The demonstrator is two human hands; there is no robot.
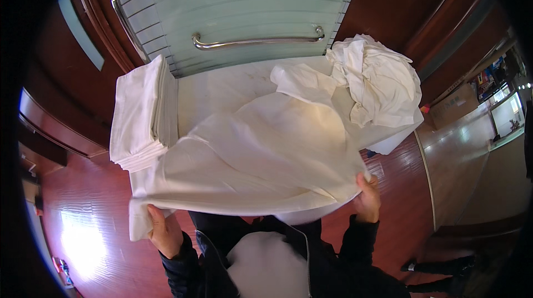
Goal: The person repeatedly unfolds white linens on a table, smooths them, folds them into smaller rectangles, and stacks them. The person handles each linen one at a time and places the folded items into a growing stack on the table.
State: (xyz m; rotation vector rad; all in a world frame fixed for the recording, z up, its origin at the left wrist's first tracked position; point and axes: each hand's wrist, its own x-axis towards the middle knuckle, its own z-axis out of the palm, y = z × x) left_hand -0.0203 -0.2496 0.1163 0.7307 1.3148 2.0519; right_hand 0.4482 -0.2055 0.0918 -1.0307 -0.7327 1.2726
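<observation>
A large white cloth (pixel 250 160) spreads between my two hands, its near edge pulled fairly straight in front of my body. My left hand (pixel 164 231) grips the near left corner, thumb on top. At the near right corner, my right hand (pixel 368 199) pinches the edge, with fingers partly hidden. The far part of the cloth rests loosely over a white table (pixel 212 89), bunched near the middle. To the left stands a neat stack of folded white cloths (pixel 137 114). A crumpled heap of white cloth (pixel 377 81) lies at the table's right end.
Behind the table is a frosted glass door (pixel 258 2) with a metal handle bar (pixel 258 42). Red-brown flooring (pixel 108 214) surrounds me. A cardboard box (pixel 454 106) stands at the right, and another person's legs (pixel 441 268) show at lower right.
</observation>
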